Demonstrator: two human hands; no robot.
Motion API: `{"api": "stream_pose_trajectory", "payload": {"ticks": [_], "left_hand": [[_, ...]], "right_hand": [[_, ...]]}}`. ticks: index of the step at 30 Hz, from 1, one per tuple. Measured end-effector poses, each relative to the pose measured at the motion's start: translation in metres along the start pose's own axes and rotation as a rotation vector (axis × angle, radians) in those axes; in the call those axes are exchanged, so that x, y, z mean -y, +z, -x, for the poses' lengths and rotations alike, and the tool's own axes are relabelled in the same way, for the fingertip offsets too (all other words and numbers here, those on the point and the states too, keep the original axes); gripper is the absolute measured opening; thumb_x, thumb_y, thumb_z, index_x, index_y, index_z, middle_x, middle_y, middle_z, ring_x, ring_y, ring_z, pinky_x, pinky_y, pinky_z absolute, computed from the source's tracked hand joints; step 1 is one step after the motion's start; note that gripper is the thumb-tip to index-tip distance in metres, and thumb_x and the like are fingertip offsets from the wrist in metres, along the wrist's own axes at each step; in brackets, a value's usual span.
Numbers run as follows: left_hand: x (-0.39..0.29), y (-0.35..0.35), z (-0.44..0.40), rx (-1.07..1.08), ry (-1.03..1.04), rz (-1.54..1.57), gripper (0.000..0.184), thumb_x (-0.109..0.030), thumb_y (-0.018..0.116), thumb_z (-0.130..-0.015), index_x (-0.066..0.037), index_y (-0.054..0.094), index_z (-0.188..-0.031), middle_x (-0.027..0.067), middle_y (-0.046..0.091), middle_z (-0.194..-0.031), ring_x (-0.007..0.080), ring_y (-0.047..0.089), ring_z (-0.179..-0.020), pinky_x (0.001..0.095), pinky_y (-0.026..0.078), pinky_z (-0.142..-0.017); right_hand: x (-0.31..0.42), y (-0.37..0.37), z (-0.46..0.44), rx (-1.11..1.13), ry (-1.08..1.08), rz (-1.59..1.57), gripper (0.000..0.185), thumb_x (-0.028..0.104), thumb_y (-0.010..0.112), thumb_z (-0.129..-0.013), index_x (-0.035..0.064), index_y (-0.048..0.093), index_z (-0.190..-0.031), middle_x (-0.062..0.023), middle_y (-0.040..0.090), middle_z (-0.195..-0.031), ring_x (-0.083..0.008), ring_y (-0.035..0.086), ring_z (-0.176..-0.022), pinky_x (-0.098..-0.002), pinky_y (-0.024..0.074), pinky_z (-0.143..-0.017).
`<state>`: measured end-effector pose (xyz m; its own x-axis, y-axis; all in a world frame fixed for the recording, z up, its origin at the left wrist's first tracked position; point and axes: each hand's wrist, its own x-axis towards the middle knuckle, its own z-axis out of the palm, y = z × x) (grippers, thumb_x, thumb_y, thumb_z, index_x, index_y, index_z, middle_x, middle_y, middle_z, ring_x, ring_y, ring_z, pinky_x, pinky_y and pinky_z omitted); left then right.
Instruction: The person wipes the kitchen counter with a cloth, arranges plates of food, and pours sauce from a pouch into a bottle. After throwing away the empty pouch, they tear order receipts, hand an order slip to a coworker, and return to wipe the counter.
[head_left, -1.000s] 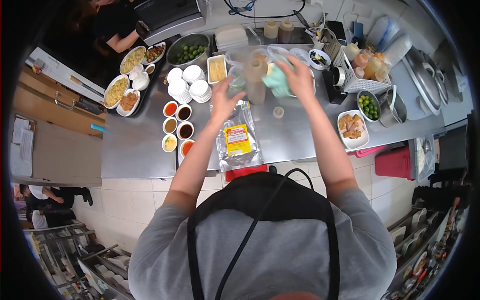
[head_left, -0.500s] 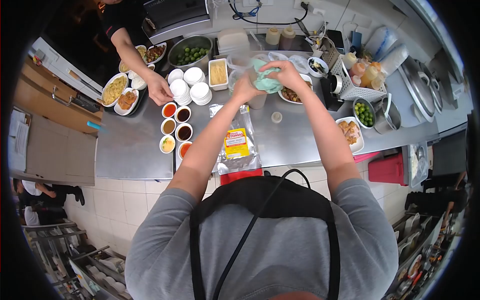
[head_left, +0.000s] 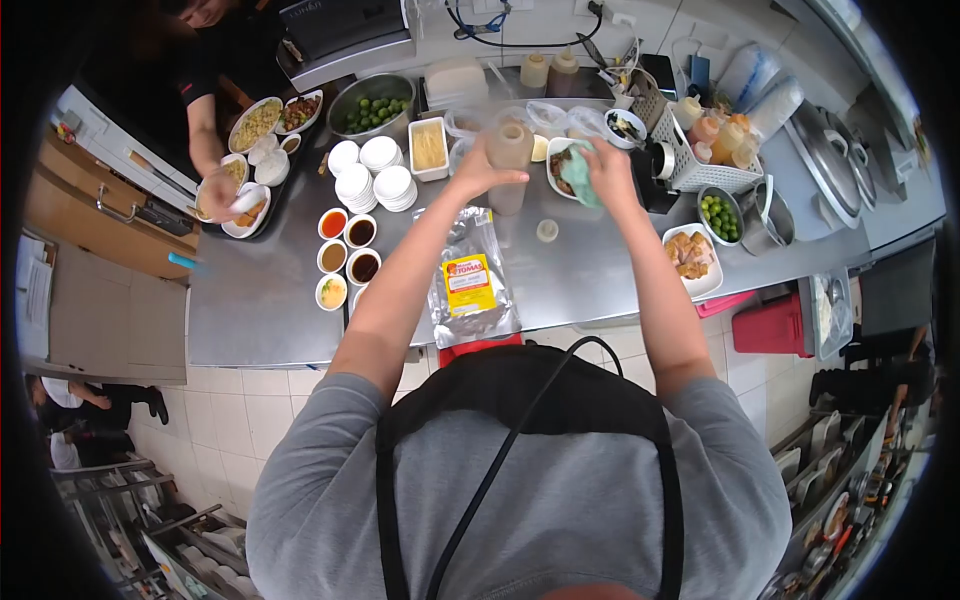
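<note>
My left hand (head_left: 482,178) is wrapped round the side of a tall translucent bottle (head_left: 508,155) that stands upright on the steel counter and has no lid on its top. A green cloth (head_left: 579,178) is bunched in my right hand (head_left: 606,172), just right of the bottle and over the edge of a white dish of food (head_left: 562,170). A small round translucent cap (head_left: 547,231) lies on the counter below the bottle. Nearer to me is a silver pouch with a yellow label (head_left: 469,284).
Left stand stacked white lids (head_left: 375,182), sauce cups (head_left: 333,257) and a bowl of limes (head_left: 371,107). A co-worker's hand (head_left: 217,194) is over a tray of dishes. Right are a bottle basket (head_left: 714,178), a lime pot (head_left: 720,216) and a dish of fried pieces (head_left: 692,260).
My right hand has moved the cloth off the bottle to the right. My left hand stays at the bottle. The co-worker's hand has left the lids for the tray with something white in it.
</note>
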<state>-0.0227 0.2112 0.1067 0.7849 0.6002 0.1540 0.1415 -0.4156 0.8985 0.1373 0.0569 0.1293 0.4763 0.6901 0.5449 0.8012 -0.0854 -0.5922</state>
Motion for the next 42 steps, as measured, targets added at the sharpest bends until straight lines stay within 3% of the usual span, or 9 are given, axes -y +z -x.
{"api": "stream_pose_trajectory", "payload": {"ticks": [7,10,12,15,18,32,34,37,42], "left_hand": [[-0.010,0.007,-0.008,-0.061,0.080,0.020,0.095,-0.028,0.078,-0.052,-0.004,0.025,-0.127,0.0146,0.043,-0.120,0.0234,0.045,-0.108,0.0312,0.037,-0.089],[-0.006,0.008,-0.011,-0.077,0.103,0.000,0.086,-0.028,0.078,-0.053,-0.004,0.032,-0.121,0.0124,0.047,-0.115,0.0219,0.048,-0.104,0.0308,0.038,-0.087],[-0.010,0.007,-0.008,-0.080,0.115,-0.003,0.081,-0.028,0.078,-0.053,-0.004,0.035,-0.118,0.0112,0.050,-0.112,0.0211,0.049,-0.102,0.0307,0.039,-0.087],[-0.009,0.010,-0.001,-0.075,0.047,-0.087,0.078,-0.028,0.078,-0.054,-0.004,0.037,-0.116,0.0100,0.052,-0.107,0.0199,0.051,-0.099,0.0302,0.039,-0.086],[0.003,0.021,0.001,-0.095,0.153,-0.023,0.076,-0.028,0.077,-0.052,-0.006,0.039,-0.114,0.0131,0.054,-0.105,0.0246,0.052,-0.099,0.0336,0.041,-0.083],[-0.006,0.017,0.019,-0.025,0.076,0.006,0.074,-0.024,0.076,-0.056,-0.005,0.038,-0.116,0.0103,0.052,-0.108,0.0191,0.050,-0.100,0.0295,0.040,-0.085],[-0.011,0.017,0.024,-0.024,0.076,-0.034,0.076,-0.026,0.076,-0.055,-0.005,0.038,-0.116,0.0104,0.051,-0.109,0.0198,0.050,-0.101,0.0294,0.040,-0.086],[-0.016,0.016,0.028,-0.001,0.066,-0.009,0.077,-0.026,0.076,-0.054,-0.004,0.037,-0.117,0.0115,0.050,-0.110,0.0210,0.050,-0.101,0.0297,0.039,-0.086],[0.002,0.021,0.019,-0.048,0.162,0.041,0.080,-0.029,0.078,-0.050,-0.003,0.038,-0.114,0.0157,0.051,-0.110,0.0263,0.050,-0.103,0.0330,0.039,-0.086]], "right_hand": [[-0.042,0.010,0.088,0.517,0.329,0.466,0.029,0.034,0.054,-0.078,0.0080,0.060,-0.090,-0.0203,0.058,-0.079,-0.0346,0.057,-0.073,-0.0390,0.0454,-0.060],[-0.043,0.038,0.101,0.198,-0.387,0.601,0.030,0.037,0.055,-0.076,0.0109,0.061,-0.090,-0.0154,0.059,-0.088,-0.0319,0.058,-0.079,-0.0363,0.0464,-0.063],[-0.046,0.067,0.105,0.352,-0.395,0.508,0.023,0.029,0.054,-0.075,0.0143,0.061,-0.092,-0.0115,0.057,-0.093,-0.0328,0.057,-0.083,-0.0372,0.0466,-0.068],[-0.054,0.083,0.107,0.587,-0.070,0.398,0.022,0.018,0.053,-0.073,0.0099,0.060,-0.092,-0.0128,0.058,-0.087,-0.0329,0.057,-0.079,-0.0393,0.0474,-0.069],[-0.070,0.068,0.082,0.492,0.180,0.465,0.028,0.007,0.055,-0.069,0.0093,0.060,-0.096,-0.0138,0.060,-0.086,-0.0300,0.058,-0.082,-0.0379,0.0472,-0.071],[-0.054,0.080,0.082,0.743,0.113,0.481,0.044,0.014,0.067,-0.063,0.0084,0.056,-0.105,-0.0149,0.058,-0.095,-0.0297,0.057,-0.086,-0.0367,0.0459,-0.076],[-0.040,0.055,0.047,0.347,0.160,0.250,0.028,0.014,0.058,-0.069,0.0063,0.060,-0.095,-0.0139,0.059,-0.093,-0.0298,0.056,-0.090,-0.0384,0.0453,-0.077],[-0.002,0.021,-0.013,0.281,0.035,-0.306,0.035,0.008,0.060,-0.065,0.0087,0.060,-0.100,-0.0107,0.058,-0.099,-0.0280,0.056,-0.091,-0.0367,0.0453,-0.077],[0.093,-0.003,-0.048,0.765,-0.431,0.279,0.031,0.011,0.062,-0.064,0.0082,0.061,-0.095,-0.0133,0.060,-0.092,-0.0268,0.058,-0.083,-0.0332,0.0459,-0.073]]}}
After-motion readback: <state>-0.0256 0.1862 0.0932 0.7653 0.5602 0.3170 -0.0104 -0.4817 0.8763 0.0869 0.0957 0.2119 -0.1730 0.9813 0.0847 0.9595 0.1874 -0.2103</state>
